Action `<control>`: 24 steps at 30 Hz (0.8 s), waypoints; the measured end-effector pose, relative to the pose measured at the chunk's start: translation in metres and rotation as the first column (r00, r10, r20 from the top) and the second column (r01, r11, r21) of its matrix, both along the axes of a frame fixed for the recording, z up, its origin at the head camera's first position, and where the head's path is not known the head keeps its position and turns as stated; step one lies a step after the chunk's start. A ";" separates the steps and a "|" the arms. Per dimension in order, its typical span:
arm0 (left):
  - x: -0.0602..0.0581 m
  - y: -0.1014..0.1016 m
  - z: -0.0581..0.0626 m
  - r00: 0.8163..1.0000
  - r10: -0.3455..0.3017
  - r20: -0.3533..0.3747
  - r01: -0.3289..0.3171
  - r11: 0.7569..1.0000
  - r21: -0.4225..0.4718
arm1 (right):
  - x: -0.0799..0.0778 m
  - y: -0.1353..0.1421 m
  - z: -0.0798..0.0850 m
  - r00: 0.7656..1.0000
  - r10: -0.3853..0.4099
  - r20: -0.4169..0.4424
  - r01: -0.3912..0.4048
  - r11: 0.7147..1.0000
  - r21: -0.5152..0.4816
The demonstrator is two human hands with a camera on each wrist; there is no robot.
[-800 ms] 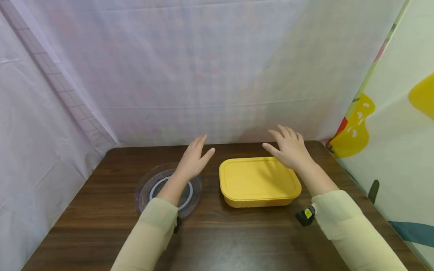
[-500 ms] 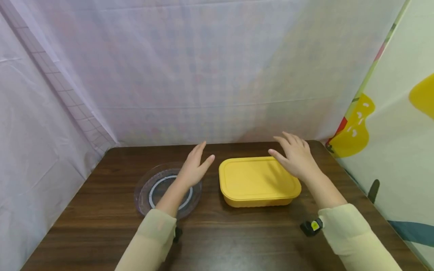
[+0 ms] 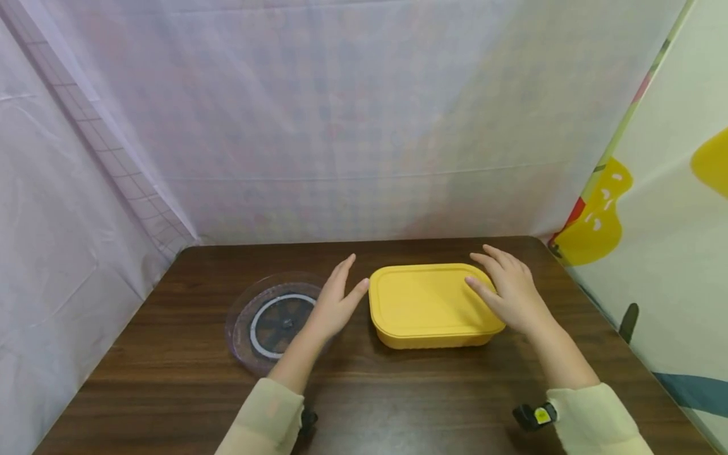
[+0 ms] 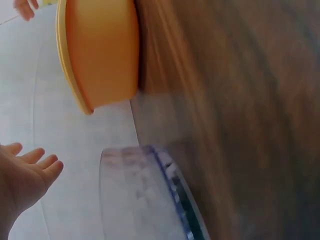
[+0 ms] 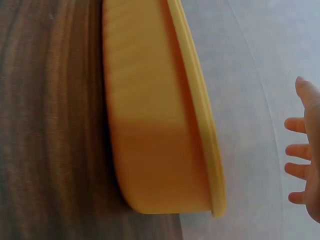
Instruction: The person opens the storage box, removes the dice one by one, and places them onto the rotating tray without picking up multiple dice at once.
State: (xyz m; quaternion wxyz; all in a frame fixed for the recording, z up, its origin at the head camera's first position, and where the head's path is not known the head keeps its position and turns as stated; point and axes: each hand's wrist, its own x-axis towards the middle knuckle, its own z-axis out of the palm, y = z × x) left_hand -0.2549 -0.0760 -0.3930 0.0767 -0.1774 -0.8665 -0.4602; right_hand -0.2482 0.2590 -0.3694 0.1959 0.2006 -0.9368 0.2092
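Observation:
A yellow lidded food container (image 3: 432, 302) sits on the dark wooden table, its lid in place. My left hand (image 3: 334, 306), fingers extended and thumb apart, hovers by the container's left end, the thumb tip right at the lid's corner in the head view. Over the container's right end is my right hand (image 3: 512, 297), fingers spread, thumb overlapping the lid in that view. Neither hand holds anything. Under my left hand and forearm lies a round clear plastic dish (image 3: 241, 328) with a pale ring inside; the forearm covers its right side. In the left wrist view the dish (image 4: 135, 195) stands below the container.
The wooden table (image 3: 142, 373) ends at a pale hanging sheet (image 3: 341, 126) behind. A white curtain (image 3: 62, 265) closes off the left side, and a printed cloth (image 3: 677, 265) hangs along the right edge. A black wrist camera (image 3: 531, 417) hangs by my right sleeve.
Both hands have drawn back toward me and come lower, the right hand also shifting right and the left slightly right toward the container. Container and dish have stayed put.

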 end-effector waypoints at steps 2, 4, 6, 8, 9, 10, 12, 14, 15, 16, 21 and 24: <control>0.003 0.002 -0.005 1.000 -0.004 0.006 0.004 1.000 0.012 | 0.004 0.001 -0.004 1.000 0.002 -0.006 -0.002 1.000 -0.009; 0.007 0.004 -0.009 1.000 -0.012 0.014 0.011 1.000 0.023 | 0.008 0.002 -0.008 1.000 0.001 -0.013 -0.001 1.000 -0.020; 0.010 0.006 -0.013 1.000 -0.023 0.020 0.022 0.999 0.034 | 0.012 0.004 -0.012 1.000 0.001 -0.016 -0.002 0.999 -0.034; 0.012 0.007 -0.016 0.999 -0.029 0.027 0.028 0.999 0.044 | 0.015 0.005 -0.015 1.000 0.002 -0.018 -0.003 0.999 -0.047; 0.013 0.008 -0.017 0.999 -0.032 0.029 0.030 0.998 0.052 | 0.016 0.006 -0.016 1.000 0.004 -0.019 -0.005 0.999 -0.054; 0.014 0.009 -0.018 0.999 -0.034 0.029 0.033 0.998 0.057 | 0.018 0.007 -0.018 1.000 0.004 -0.017 -0.005 0.998 -0.062; 0.015 0.010 -0.018 0.999 -0.038 0.032 0.036 0.997 0.070 | 0.020 0.009 -0.021 1.000 0.004 -0.011 -0.005 0.997 -0.079; 0.017 0.011 -0.019 0.998 -0.045 0.039 0.042 0.996 0.085 | 0.022 0.010 -0.024 1.000 0.005 0.003 -0.005 0.995 -0.101; 0.017 0.012 -0.019 0.998 -0.050 0.040 0.046 0.995 0.092 | 0.023 0.010 -0.025 1.000 0.008 0.008 -0.008 0.994 -0.113; 0.017 0.013 -0.019 0.997 -0.055 0.044 0.050 0.994 0.102 | 0.025 0.011 -0.027 1.000 0.012 0.016 -0.010 0.992 -0.125; 0.018 0.017 -0.026 0.994 -0.080 0.080 0.064 0.981 0.182 | 0.030 0.013 -0.036 0.999 0.028 0.037 -0.021 0.986 -0.164; 0.019 0.019 -0.030 0.989 -0.092 0.116 0.063 0.971 0.231 | 0.032 0.014 -0.041 0.998 0.019 0.052 -0.010 0.985 -0.173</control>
